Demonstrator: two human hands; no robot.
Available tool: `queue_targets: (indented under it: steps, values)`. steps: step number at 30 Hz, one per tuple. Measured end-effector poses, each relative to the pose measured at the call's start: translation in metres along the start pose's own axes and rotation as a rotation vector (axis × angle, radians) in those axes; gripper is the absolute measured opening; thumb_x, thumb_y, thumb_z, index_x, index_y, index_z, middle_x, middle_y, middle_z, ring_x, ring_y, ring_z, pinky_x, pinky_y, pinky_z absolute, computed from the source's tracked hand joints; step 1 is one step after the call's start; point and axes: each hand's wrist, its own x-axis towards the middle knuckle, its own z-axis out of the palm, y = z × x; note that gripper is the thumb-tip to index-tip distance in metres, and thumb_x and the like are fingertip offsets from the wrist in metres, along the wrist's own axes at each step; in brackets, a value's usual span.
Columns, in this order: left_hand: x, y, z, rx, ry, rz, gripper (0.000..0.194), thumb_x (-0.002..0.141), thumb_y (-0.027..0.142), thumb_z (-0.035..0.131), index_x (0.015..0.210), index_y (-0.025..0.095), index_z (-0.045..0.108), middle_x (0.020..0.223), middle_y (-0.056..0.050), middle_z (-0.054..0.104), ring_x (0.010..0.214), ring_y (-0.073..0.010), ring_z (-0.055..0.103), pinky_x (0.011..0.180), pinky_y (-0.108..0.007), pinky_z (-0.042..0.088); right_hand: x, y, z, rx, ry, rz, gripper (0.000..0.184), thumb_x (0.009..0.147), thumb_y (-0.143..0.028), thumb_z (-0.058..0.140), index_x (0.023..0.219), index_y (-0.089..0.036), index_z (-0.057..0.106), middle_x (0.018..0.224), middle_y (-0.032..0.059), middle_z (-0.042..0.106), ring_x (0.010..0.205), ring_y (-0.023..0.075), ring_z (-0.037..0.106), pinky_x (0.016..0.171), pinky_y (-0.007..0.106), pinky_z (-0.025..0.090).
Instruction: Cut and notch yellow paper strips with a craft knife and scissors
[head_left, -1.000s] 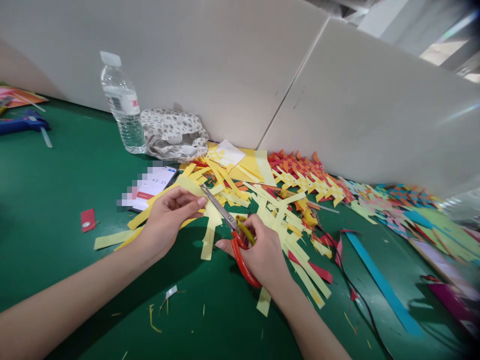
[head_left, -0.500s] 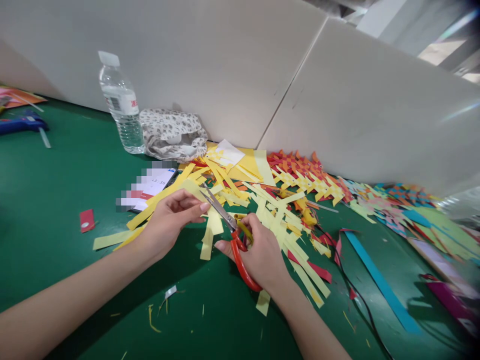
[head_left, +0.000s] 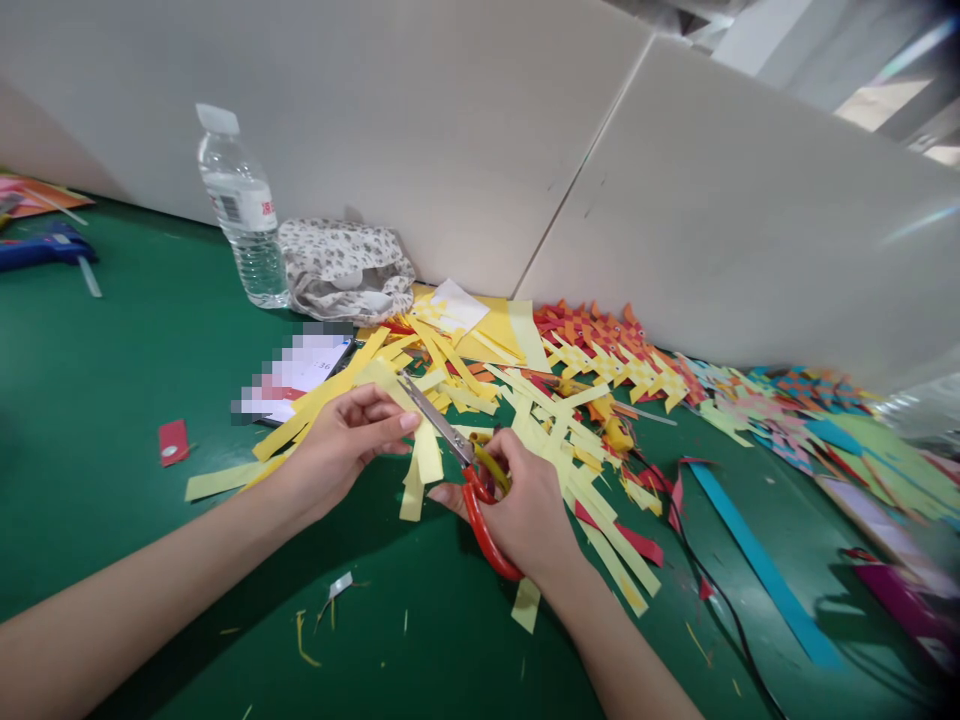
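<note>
My left hand (head_left: 352, 440) pinches a pale yellow paper strip (head_left: 429, 452) between thumb and fingers. My right hand (head_left: 525, 500) is wrapped round the handles of a pair of red-handled scissors (head_left: 480, 520). The blades point up and to the left and lie close together, right beside the strip. Whether they touch the paper I cannot tell. Behind and below both hands lie many loose yellow paper strips (head_left: 555, 420), and part of the strip is hidden by my left fingers.
A water bottle (head_left: 244, 220) and a patterned cloth pouch (head_left: 345, 268) stand by the grey partition. Left of my hand lies a phone (head_left: 307, 370). Woven paper fish shapes (head_left: 592, 335) line the back. A black cable (head_left: 724, 600) and blue strip (head_left: 765, 565) lie right; a blue glue gun (head_left: 45, 247), far left.
My left thumb has shifted slightly right, and the end of the pale yellow strip now hangs lower beside the scissors. The blades look closer together. My right hand has barely moved.
</note>
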Motion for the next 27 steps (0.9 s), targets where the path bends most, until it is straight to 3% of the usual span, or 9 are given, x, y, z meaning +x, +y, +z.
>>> queue_targets:
  steps: [5, 10, 13, 16, 19, 24, 27]
  values:
    - [-0.002, 0.001, 0.003, 0.114, -0.01, -0.032, 0.022, 0.063, 0.021, 0.077, 0.074, 0.018, 0.059, 0.065, 0.005, 0.06, 0.06, -0.0069, 0.056, 0.055, -0.016, 0.05, 0.004, -0.001, -0.004, 0.106, 0.062, 0.081, 0.038, 0.062, -0.047, 0.069, 0.066, -0.023, 0.039, 0.053, -0.0076, 0.044, 0.048, 0.0102, 0.038, 0.043, 0.021, 0.031]
    - [0.001, -0.006, 0.001, 0.409, -0.07, -0.194, 0.036, 0.065, 0.024, 0.072, 0.095, 0.019, 0.053, 0.068, 0.003, 0.061, 0.064, -0.013, 0.059, 0.052, -0.022, 0.05, 0.019, 0.02, -0.018, 0.254, 0.322, 0.214, 0.035, 0.062, -0.048, 0.069, 0.07, -0.022, 0.048, 0.063, -0.0022, 0.057, 0.053, 0.0138, 0.051, 0.049, 0.025, 0.039]
    - [0.001, -0.011, -0.001, 0.583, -0.099, -0.152, 0.034, 0.068, 0.029, 0.068, 0.097, 0.021, 0.052, 0.069, 0.003, 0.061, 0.066, -0.0148, 0.059, 0.054, -0.025, 0.051, 0.029, 0.036, -0.028, 0.224, 0.384, 0.304, 0.036, 0.059, -0.046, 0.07, 0.074, -0.021, 0.049, 0.064, -0.0011, 0.06, 0.053, 0.0158, 0.054, 0.05, 0.027, 0.04]
    - [0.001, -0.014, -0.003, 0.713, -0.134, -0.078, 0.032, 0.071, 0.034, 0.064, 0.099, 0.022, 0.053, 0.071, 0.002, 0.063, 0.067, -0.0157, 0.06, 0.057, -0.026, 0.051, 0.036, 0.045, -0.032, 0.023, 0.385, 0.372, 0.035, 0.057, -0.041, 0.071, 0.075, -0.021, 0.049, 0.066, 0.0013, 0.062, 0.06, 0.0203, 0.058, 0.055, 0.029, 0.041]
    - [0.001, -0.016, -0.005, 0.741, -0.143, -0.057, 0.032, 0.07, 0.034, 0.063, 0.099, 0.022, 0.054, 0.072, 0.001, 0.064, 0.068, -0.0168, 0.061, 0.055, -0.026, 0.052, 0.038, 0.049, -0.029, -0.146, 0.327, 0.379, 0.027, 0.064, -0.037, 0.064, 0.08, -0.02, 0.049, 0.075, 0.0053, 0.064, 0.069, 0.0235, 0.06, 0.057, 0.031, 0.04]
    - [0.003, -0.012, -0.007, 0.625, -0.138, -0.071, 0.033, 0.069, 0.032, 0.066, 0.098, 0.022, 0.055, 0.072, 0.0, 0.061, 0.065, -0.017, 0.061, 0.046, -0.023, 0.049, 0.037, 0.051, -0.021, -0.352, 0.22, 0.316, 0.034, 0.068, -0.038, 0.061, 0.095, -0.021, 0.05, 0.08, 0.0076, 0.065, 0.073, 0.0261, 0.062, 0.053, 0.029, 0.038]
    - [0.004, -0.004, -0.005, 0.526, -0.045, -0.051, 0.034, 0.069, 0.031, 0.068, 0.099, 0.02, 0.055, 0.076, -0.001, 0.062, 0.066, -0.0154, 0.061, 0.049, -0.022, 0.049, 0.036, 0.053, -0.02, -0.387, 0.159, 0.288, 0.032, 0.071, -0.041, 0.06, 0.095, -0.021, 0.05, 0.08, 0.0079, 0.065, 0.071, 0.0254, 0.062, 0.052, 0.028, 0.037]
